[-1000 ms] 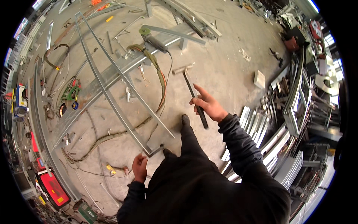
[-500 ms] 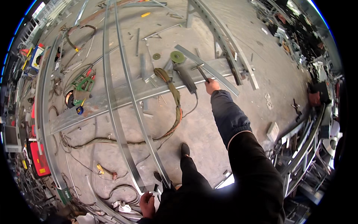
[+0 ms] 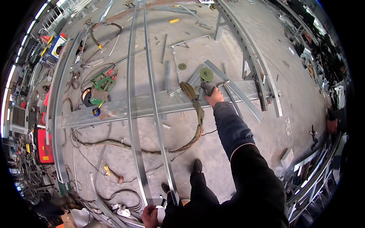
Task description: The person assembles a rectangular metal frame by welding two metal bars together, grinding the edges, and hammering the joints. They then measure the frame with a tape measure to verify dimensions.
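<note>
My right hand (image 3: pixel 215 97) is closed round the dark body of an angle grinder (image 3: pixel 207 87) with a round green disc (image 3: pixel 206 74). My hand hides most of the body. Just right of it, a hammer (image 3: pixel 227 88) rests on the wide metal beam (image 3: pixel 110 114), beside a slanting flat metal strip (image 3: pixel 235 91). Left of the grinder, a cloth-wrapped cable (image 3: pixel 196 104) drapes over the beam. Low in the view, my left hand (image 3: pixel 150 216) is closed beside the near ends of two long metal rails (image 3: pixel 141 178); what its fingers hold, if anything, is hidden.
A wire spool (image 3: pixel 87 97), green-handled tool (image 3: pixel 103 81) and blue tape measure (image 3: pixel 96 111) sit at the beam's left. Cables loop over the floor at lower left. A metal frame (image 3: pixel 249 49) stands at upper right; scrap metal (image 3: pixel 310 182) lines the right side.
My right hand has let go of the hammer, which now lies on the beam, and has moved left onto the angle grinder. The whole view has shifted; my left hand stays low by the rails.
</note>
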`<action>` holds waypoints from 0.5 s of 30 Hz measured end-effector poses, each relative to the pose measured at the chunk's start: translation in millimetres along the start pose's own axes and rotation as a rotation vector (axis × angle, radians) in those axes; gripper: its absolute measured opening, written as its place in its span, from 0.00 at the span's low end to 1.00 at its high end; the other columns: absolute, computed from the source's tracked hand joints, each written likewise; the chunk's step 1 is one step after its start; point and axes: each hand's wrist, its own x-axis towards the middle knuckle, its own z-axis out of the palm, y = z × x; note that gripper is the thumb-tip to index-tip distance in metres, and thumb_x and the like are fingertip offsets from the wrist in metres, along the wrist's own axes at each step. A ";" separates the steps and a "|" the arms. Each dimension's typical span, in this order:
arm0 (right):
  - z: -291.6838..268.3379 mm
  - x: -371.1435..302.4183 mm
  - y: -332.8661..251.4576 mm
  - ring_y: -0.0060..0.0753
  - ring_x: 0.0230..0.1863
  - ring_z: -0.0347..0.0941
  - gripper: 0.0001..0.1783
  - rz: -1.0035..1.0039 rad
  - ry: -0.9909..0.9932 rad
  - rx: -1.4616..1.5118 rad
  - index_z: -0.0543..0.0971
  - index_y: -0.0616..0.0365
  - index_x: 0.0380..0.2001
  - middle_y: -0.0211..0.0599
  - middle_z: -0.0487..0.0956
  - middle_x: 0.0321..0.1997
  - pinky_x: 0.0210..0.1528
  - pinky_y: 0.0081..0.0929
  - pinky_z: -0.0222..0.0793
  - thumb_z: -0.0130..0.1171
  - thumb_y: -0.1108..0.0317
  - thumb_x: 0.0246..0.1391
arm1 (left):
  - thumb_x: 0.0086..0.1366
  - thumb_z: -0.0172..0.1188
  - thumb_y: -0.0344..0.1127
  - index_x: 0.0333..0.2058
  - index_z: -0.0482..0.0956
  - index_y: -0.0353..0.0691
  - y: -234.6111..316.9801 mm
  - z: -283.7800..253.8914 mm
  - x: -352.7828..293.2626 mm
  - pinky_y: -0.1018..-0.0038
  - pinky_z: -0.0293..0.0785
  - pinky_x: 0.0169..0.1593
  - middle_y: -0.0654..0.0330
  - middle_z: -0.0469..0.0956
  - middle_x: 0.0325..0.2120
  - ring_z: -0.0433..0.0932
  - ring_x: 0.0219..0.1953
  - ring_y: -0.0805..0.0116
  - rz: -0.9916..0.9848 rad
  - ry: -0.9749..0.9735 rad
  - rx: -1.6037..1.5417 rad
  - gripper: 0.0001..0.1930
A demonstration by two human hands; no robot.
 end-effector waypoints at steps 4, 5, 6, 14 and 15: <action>-25.3 -11.9 17.1 0.66 0.63 0.75 0.39 -0.026 -0.001 -0.005 0.73 0.65 0.58 0.61 0.79 0.60 0.66 0.51 0.72 0.71 0.53 0.47 | 0.74 0.61 0.31 0.58 0.78 0.30 -6.0 -30.0 18.3 0.65 0.75 0.62 0.53 0.83 0.52 0.79 0.54 0.62 0.115 -0.071 0.037 0.18; -34.3 -28.7 28.0 0.66 0.60 0.76 0.38 -0.080 0.014 0.061 0.74 0.66 0.57 0.62 0.80 0.58 0.64 0.52 0.73 0.71 0.54 0.47 | 0.74 0.61 0.31 0.58 0.78 0.30 2.7 -39.0 22.2 0.65 0.75 0.62 0.53 0.83 0.52 0.79 0.54 0.62 0.133 -0.090 0.055 0.18; -41.4 -54.5 21.0 0.66 0.59 0.77 0.36 -0.103 0.025 0.091 0.75 0.66 0.57 0.61 0.81 0.56 0.63 0.51 0.73 0.71 0.56 0.47 | 0.74 0.61 0.32 0.58 0.78 0.30 11.0 -42.9 17.9 0.65 0.75 0.61 0.53 0.83 0.51 0.80 0.53 0.61 0.126 -0.074 -0.083 0.18; -131.9 -395.6 67.3 0.46 0.56 0.81 0.47 0.019 0.044 0.354 0.68 0.67 0.70 0.55 0.83 0.56 0.60 0.41 0.75 0.71 0.61 0.48 | 0.70 0.62 0.26 0.61 0.74 0.31 2.1 -94.1 94.7 0.68 0.78 0.62 0.54 0.83 0.50 0.83 0.54 0.66 0.412 -0.644 -0.024 0.22; -117.4 -440.2 70.8 0.41 0.55 0.81 0.46 0.067 0.006 0.392 0.68 0.67 0.70 0.53 0.83 0.55 0.59 0.40 0.75 0.71 0.62 0.48 | 0.71 0.63 0.27 0.63 0.73 0.31 11.2 -97.3 92.9 0.67 0.77 0.63 0.54 0.83 0.51 0.82 0.56 0.66 0.386 -0.737 -0.059 0.23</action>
